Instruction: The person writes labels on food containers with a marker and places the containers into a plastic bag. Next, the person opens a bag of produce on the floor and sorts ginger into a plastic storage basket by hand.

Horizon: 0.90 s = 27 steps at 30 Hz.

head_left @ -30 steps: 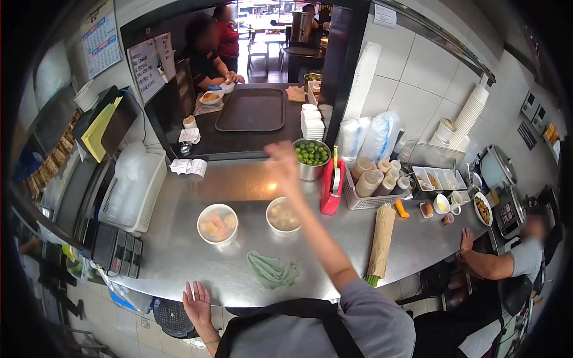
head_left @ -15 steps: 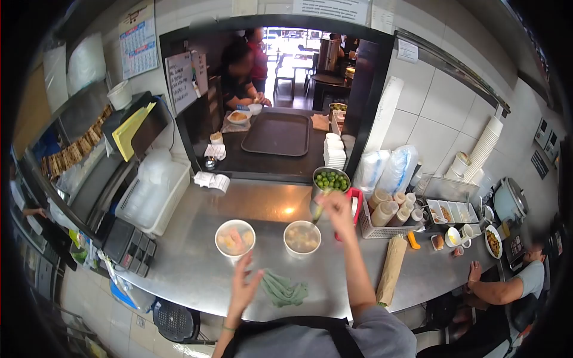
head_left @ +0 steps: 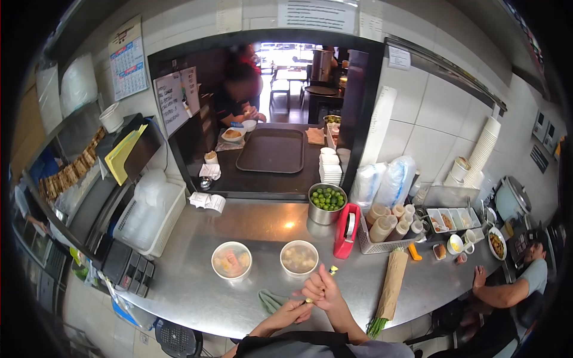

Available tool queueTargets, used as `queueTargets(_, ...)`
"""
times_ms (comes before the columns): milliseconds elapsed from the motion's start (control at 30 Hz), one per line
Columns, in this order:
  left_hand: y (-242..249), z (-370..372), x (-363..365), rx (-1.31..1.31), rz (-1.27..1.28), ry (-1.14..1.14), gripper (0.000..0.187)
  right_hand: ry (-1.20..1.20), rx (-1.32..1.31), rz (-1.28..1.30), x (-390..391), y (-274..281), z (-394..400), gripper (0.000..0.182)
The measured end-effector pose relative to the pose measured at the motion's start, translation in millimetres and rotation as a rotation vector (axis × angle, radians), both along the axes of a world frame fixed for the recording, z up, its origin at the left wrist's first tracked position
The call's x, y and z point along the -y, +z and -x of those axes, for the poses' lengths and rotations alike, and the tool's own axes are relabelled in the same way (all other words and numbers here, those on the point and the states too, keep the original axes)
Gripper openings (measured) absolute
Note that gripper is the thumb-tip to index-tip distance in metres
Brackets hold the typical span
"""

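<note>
Both hands are close together over the steel counter's front edge, below the right bowl. My left hand [head_left: 289,312] has its fingers pinched together at a small yellowish piece [head_left: 308,301], too small to name. My right hand [head_left: 323,290] is closed just above it, thumb raised; a small yellow-green object [head_left: 333,270] shows beside the thumb. The right white bowl [head_left: 299,258] holds broth with chunks. To its left, another white bowl [head_left: 231,261] holds broth with pinkish and yellow pieces. A green cloth [head_left: 273,301] lies partly hidden behind my left hand.
A pot of green limes [head_left: 327,203], a red dispenser [head_left: 347,231] and a basket of bottles [head_left: 391,230] stand behind. A paper-wrapped bundle [head_left: 391,286] lies right. A black tray [head_left: 270,151] sits in the window, a person beyond; another person sits far right.
My right hand has come down from near the lime pot toward my body. My left hand has moved right, from beside the left bowl, to meet it. The view has shifted slightly.
</note>
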<state>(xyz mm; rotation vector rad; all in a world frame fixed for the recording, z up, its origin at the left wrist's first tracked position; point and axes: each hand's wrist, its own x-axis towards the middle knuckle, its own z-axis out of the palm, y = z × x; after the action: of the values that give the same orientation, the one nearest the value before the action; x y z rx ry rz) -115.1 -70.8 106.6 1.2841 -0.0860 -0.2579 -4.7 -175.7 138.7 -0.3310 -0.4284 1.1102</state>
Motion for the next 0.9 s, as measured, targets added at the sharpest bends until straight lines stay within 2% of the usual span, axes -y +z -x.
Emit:
queueTargets(67,-0.1,-2.1,10.2,-0.057,0.031,-0.017,0.037,-0.102,0.033,0.133,10.3,-1.7,0.1,0.051)
queueTargets(100,2.0,-2.6,11.4,-0.031,-0.07,-0.002,0.038,-0.11,-0.093,0.037,12.1,0.1,1.5,0.047)
queueTargets(167,7.1,-3.4,15.0,0.017,-0.262,0.021,0.04,-0.319,-0.066,0.202,18.6,9.4,2.5,0.046)
queueTargets(200,5.2,2.3,15.5,0.054,-0.511,0.043,0.039,-0.423,-0.056,0.292,21.4,13.0,3.5,0.046)
queueTargets(267,-6.5,20.9,8.9,0.122,-1.009,0.074,0.039,-0.766,-0.368,-0.187,74.6,30.9,-42.6,0.043)
queueTargets(300,-24.7,28.8,4.1,0.142,-0.818,0.207,0.036,-0.956,-0.169,-0.277,101.3,58.7,-51.5,0.041)
queueTargets(333,-45.5,30.8,-1.5,0.165,-0.627,0.35,0.034,-0.935,-0.069,-0.461,118.2,67.8,-59.9,0.04)
queueTargets(367,-46.3,24.4,-12.7,0.014,-0.487,0.375,0.032,-0.903,0.025,-0.636,128.8,74.7,-62.2,0.041)
queueTargets(400,-43.1,12.7,-26.9,-0.145,-0.344,0.391,0.029,-1.059,-0.087,-0.482,115.6,91.5,-53.9,0.042)
queueTargets(433,-59.7,-2.5,-37.2,-0.119,-0.29,0.515,0.026,-1.214,-0.198,-0.329,82.4,113.8,-43.4,0.044)
queueTargets(467,-69.1,-19.9,-46.4,-0.043,-0.404,0.666,0.025,-1.367,-0.302,-0.183,60.4,123.3,-34.7,0.047)
queueTargets(533,-125.7,-62.4,-69.6,0.035,-0.468,0.911,0.024,-1.028,-0.088,0.01,47.5,76.9,-47.5,0.057)
queueTargets(600,-113.7,-80.8,-69.3,-0.034,-0.155,0.916,0.029,-0.495,0.111,-0.217,37.3,6.2,-87.6,0.064)
queueTargets(633,-109.0,-87.4,-67.7,-0.064,0.0,0.911,0.033,-0.606,-0.012,-0.061,22.2,-14.6,-96.3,0.065)
queueTargets(667,-109.3,-89.0,-66.1,-0.061,0.035,0.895,0.037,-0.716,-0.136,0.098,3.4,-26.4,-95.3,0.067)
queueTargets(733,-109.8,-89.6,-62.1,-0.061,0.103,0.856,0.045,-0.765,-0.222,0.239,-29.7,-21.9,-83.5,0.06)
queueTargets(800,-103.2,-84.7,-55.8,-0.114,0.113,0.786,0.046,-0.778,-0.067,0.37,-48.6,-59.2,-94.9,0.038)
queueTargets(900,-83.8,-75.1,-46.5,-0.26,0.199,0.747,0.046,-0.716,0.463,0.427,-57.3,-97.5,-107.1,0.016)
